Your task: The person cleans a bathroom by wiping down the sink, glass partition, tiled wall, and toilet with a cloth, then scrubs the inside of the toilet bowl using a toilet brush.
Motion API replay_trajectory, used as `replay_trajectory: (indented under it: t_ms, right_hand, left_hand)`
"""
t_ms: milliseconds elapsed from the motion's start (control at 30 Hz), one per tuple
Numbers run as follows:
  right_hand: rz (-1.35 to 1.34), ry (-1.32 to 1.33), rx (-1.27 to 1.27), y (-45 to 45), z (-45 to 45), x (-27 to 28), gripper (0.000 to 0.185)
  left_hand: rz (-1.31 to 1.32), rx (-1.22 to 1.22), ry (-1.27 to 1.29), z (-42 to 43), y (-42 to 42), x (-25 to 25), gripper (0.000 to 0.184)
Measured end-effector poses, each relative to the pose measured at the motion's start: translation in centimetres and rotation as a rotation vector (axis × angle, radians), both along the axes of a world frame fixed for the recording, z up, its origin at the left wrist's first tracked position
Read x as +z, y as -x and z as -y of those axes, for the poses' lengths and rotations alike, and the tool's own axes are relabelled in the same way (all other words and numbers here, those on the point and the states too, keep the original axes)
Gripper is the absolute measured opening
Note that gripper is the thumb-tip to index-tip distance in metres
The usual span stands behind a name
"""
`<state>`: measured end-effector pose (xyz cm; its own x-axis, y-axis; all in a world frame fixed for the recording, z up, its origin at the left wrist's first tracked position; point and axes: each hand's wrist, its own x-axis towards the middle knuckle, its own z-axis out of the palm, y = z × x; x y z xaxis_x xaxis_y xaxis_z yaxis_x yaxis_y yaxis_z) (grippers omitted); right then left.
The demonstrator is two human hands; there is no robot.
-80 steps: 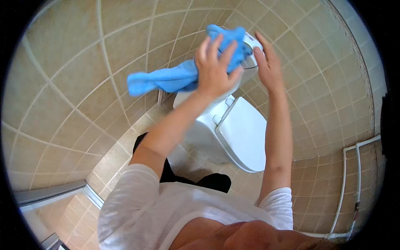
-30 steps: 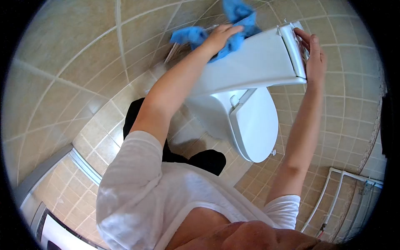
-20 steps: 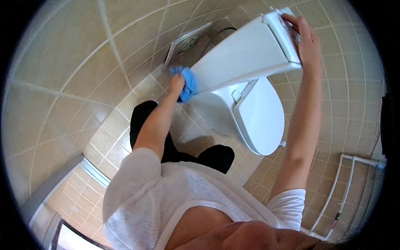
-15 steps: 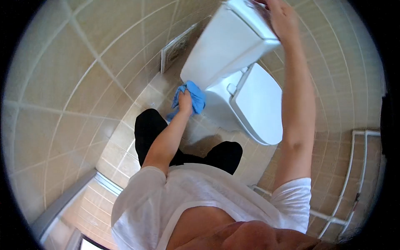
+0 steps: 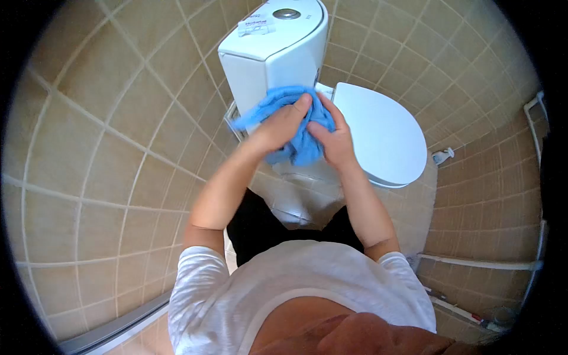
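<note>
A crumpled blue cloth (image 5: 305,148) is held between both hands, in front of the white toilet tank (image 5: 242,74). My left hand (image 5: 284,124) grips the cloth from the left, thumb on top. From the right, my right hand (image 5: 336,139) pinches it between thumb and fingers. On the tank lid (image 5: 296,32) are a round flush button (image 5: 286,13) and a printed label (image 5: 256,26). The closed white toilet lid (image 5: 378,133) is just right of my right hand.
Beige tiled walls (image 5: 106,118) stand to the left and behind the toilet. A small white fitting (image 5: 442,155) is on the floor right of the toilet. White pipes (image 5: 479,262) run along the right side. A metal threshold (image 5: 118,328) lies at the lower left.
My right hand has let go of the tank lid and taken hold of the cloth. My left hand has lifted the cloth from low beside the tank. The view has shifted, showing the tank's top.
</note>
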<state>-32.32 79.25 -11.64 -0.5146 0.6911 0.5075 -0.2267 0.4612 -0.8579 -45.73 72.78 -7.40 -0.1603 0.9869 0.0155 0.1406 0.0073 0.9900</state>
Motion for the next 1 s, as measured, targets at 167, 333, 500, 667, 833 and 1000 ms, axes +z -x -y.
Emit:
replay_trajectory:
  t_ms: [167, 333, 500, 667, 833, 1000]
  right_hand:
    - [-0.221, 0.516, 0.028, -1.5, -2.9, 1.2, 0.033]
    - [-0.133, -0.349, -0.121, 4.4, -1.4, 3.1, 0.051]
    - [-0.028, -0.714, -0.293, 10.2, -0.9, -2.9, 0.059]
    - [-0.155, -0.636, -0.351, 9.9, -5.4, -0.9, 0.060]
    - [-0.389, -0.310, -0.305, 11.4, -15.8, 1.7, 0.055]
    - [-0.128, 0.241, -0.131, 13.4, -24.1, 1.5, 0.053]
  left_hand:
    - [-0.320, 0.076, -0.070, 1.2, 5.3, 10.1, 0.043]
    - [-1.211, 0.417, -0.561, -5.9, 8.9, 8.2, 0.038]
    - [-1.034, 0.222, -0.333, -5.7, 9.2, 9.0, 0.037]
    - [-1.061, 0.218, -0.287, -5.3, 8.8, 9.2, 0.036]
    - [-1.002, 0.211, -0.263, -5.1, 8.7, 9.3, 0.037]
    - [-1.023, 0.242, -0.251, -5.3, 7.9, 9.7, 0.037]
